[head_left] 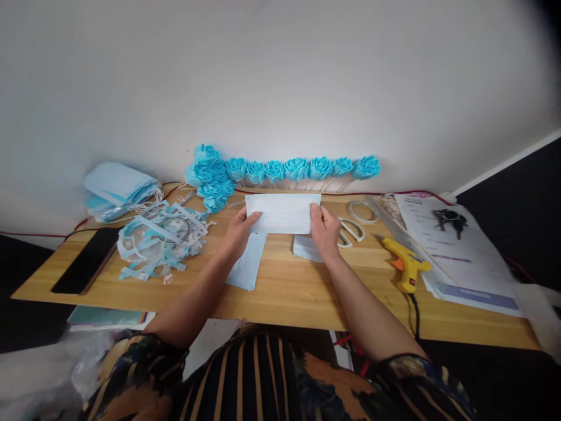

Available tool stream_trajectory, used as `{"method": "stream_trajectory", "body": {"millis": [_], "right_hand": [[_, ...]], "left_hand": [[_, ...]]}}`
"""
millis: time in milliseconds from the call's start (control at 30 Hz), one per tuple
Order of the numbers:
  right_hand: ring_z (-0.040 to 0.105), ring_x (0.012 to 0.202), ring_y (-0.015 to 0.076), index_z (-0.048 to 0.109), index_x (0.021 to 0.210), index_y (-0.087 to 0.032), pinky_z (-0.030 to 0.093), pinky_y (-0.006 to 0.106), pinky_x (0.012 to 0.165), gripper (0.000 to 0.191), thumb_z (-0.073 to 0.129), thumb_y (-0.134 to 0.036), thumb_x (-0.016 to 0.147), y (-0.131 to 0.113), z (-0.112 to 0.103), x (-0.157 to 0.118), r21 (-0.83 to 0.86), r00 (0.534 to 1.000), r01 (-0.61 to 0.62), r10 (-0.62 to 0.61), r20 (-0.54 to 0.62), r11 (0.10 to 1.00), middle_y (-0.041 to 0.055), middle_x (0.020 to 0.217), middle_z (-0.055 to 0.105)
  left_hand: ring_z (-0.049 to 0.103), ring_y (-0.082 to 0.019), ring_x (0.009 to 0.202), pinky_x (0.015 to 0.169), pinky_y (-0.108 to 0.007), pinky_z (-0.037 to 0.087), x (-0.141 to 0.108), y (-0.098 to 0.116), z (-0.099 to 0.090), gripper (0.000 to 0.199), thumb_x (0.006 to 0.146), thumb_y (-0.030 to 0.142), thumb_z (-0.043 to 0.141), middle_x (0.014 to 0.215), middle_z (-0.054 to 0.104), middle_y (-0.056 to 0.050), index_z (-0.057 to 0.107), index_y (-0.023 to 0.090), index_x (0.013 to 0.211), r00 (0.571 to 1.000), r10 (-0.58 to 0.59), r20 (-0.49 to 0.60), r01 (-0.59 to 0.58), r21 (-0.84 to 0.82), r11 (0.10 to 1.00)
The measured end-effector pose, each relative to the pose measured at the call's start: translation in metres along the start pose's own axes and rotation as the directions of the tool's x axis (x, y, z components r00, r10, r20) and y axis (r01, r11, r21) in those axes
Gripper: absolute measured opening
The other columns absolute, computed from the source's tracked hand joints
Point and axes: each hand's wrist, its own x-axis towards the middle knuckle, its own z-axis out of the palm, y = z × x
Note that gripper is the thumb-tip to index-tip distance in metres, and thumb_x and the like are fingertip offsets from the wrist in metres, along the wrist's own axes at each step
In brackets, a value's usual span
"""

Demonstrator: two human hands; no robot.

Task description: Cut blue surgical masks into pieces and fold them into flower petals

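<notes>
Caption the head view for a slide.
Left-hand fingers and right-hand fingers hold a pale-blue sheet flat above a wooden table, blue flowers behind, yellow glue gun at right.

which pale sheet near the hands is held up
The sheet spanning the left hand and right hand; the others, lower left and lower right, lie on the table.

The pale blue sheet (pixel 284 213) hides most of the fingers of the left grip (pixel 239 229) and the right grip (pixel 325 230). Behind the latter, the scissors (pixel 352 233) lose everything but their white loops, and a smaller folded piece (pixel 304 248) is partly covered. The left forearm (pixel 205 290) overlaps a second sheet (pixel 249 264). Fine print on the papers (pixel 456 237) is illegible. Clear plastic (pixel 83 365) runs off the left edge; the striped shirt (pixel 252 380) is cut off below.
</notes>
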Motion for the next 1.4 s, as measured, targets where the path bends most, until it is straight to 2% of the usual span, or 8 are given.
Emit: {"method": "stream_trajectory", "body": {"millis": [333, 467, 600, 733, 833, 1100, 1267, 1400], "right_hand": [[0.030, 0.058, 0.0115, 0.032, 0.059, -0.023, 0.026, 0.029, 0.057, 0.054, 0.047, -0.063, 0.092, 0.001, 0.002, 0.002, 0.055, 0.998, -0.059, 0.056, 0.041, 0.997, -0.0053, 0.056, 0.028], [0.035, 0.060, 0.0121, 0.039, 0.059, -0.022, 0.030, 0.028, 0.059, 0.054, 0.051, -0.065, 0.089, 0.001, 0.002, 0.003, 0.212, 0.988, -0.139, 0.121, 0.097, 0.967, -0.0040, 0.057, 0.035], [0.055, 0.074, 0.0149, 0.067, 0.080, -0.020, 0.044, 0.028, 0.072, 0.037, 0.072, -0.057, 0.077, -0.001, 0.003, 0.005, 0.478, 0.911, -0.383, 0.235, 0.340, 0.791, -0.0016, 0.074, 0.063], [0.066, 0.088, 0.0200, 0.073, 0.101, -0.023, 0.050, 0.032, 0.084, 0.046, 0.086, -0.040, 0.061, -0.001, 0.005, 0.005, 0.558, 0.817, -0.565, 0.314, 0.484, 0.608, -0.0001, 0.094, 0.076], [0.069, 0.086, 0.0216, 0.073, 0.096, -0.022, 0.052, 0.034, 0.084, 0.046, 0.089, -0.035, 0.055, 0.002, 0.006, 0.005, 0.565, 0.790, -0.609, 0.356, 0.500, 0.557, 0.0003, 0.091, 0.078], [0.066, 0.076, 0.0164, 0.075, 0.091, -0.020, 0.050, 0.030, 0.077, 0.039, 0.089, -0.034, 0.057, 0.007, 0.008, 0.005, 0.569, 0.793, -0.605, 0.362, 0.490, 0.557, -0.0012, 0.083, 0.078], [0.064, 0.069, 0.0155, 0.074, 0.085, -0.019, 0.049, 0.030, 0.072, 0.043, 0.090, -0.039, 0.051, 0.001, 0.007, 0.006, 0.546, 0.772, -0.635, 0.419, 0.478, 0.547, -0.0014, 0.076, 0.076], [0.063, 0.069, 0.0153, 0.074, 0.082, -0.018, 0.048, 0.029, 0.071, 0.042, 0.088, -0.044, 0.052, -0.002, 0.007, 0.006, 0.536, 0.781, -0.623, 0.424, 0.458, 0.569, -0.0012, 0.074, 0.074]], "left_hand": [[0.073, -0.027, 0.089, 0.083, -0.037, 0.057, -0.004, 0.003, 0.004, 0.050, 0.055, 0.031, 0.090, 0.090, 0.078, -0.006, 0.072, 0.015, 0.099, 0.996, -0.087, -0.018, 0.085, -0.064, 0.994], [0.073, -0.028, 0.093, 0.083, -0.037, 0.057, -0.005, 0.005, 0.007, 0.048, 0.055, 0.032, 0.090, 0.085, 0.077, -0.007, 0.071, 0.014, 0.095, 0.993, -0.102, -0.060, 0.097, -0.075, 0.992], [0.073, -0.028, 0.095, 0.082, -0.036, 0.058, -0.004, 0.004, 0.009, 0.048, 0.055, 0.036, 0.090, 0.085, 0.077, -0.007, 0.071, 0.014, 0.093, 0.993, -0.065, -0.098, 0.058, -0.077, 0.995], [0.073, -0.027, 0.096, 0.083, -0.035, 0.058, -0.003, -0.002, 0.008, 0.048, 0.057, 0.036, 0.090, 0.088, 0.078, -0.007, 0.071, 0.014, 0.096, 0.997, -0.041, -0.072, 0.036, -0.073, 0.997], [0.073, -0.028, 0.094, 0.084, -0.037, 0.058, -0.002, -0.007, 0.006, 0.052, 0.055, 0.036, 0.091, 0.090, 0.078, -0.008, 0.072, 0.014, 0.098, 0.997, -0.048, -0.065, 0.045, -0.048, 0.998], [0.070, -0.031, 0.107, 0.098, -0.041, 0.054, -0.008, -0.001, 0.010, 0.054, 0.055, 0.036, 0.091, 0.102, 0.077, -0.010, 0.073, 0.012, 0.100, 0.993, -0.069, -0.094, 0.077, 0.083, 0.994], [0.070, -0.032, 0.107, 0.097, -0.041, 0.055, -0.012, 0.001, 0.013, 0.053, 0.056, 0.038, 0.090, 0.100, 0.078, -0.009, 0.073, 0.014, 0.100, 0.992, -0.091, -0.092, 0.098, 0.074, 0.992], [0.071, -0.030, 0.102, 0.091, -0.039, 0.058, -0.011, 0.000, 0.012, 0.049, 0.061, 0.039, 0.088, 0.094, 0.078, -0.007, 0.072, 0.016, 0.101, 0.991, -0.116, -0.069, 0.118, 0.032, 0.992]]}}
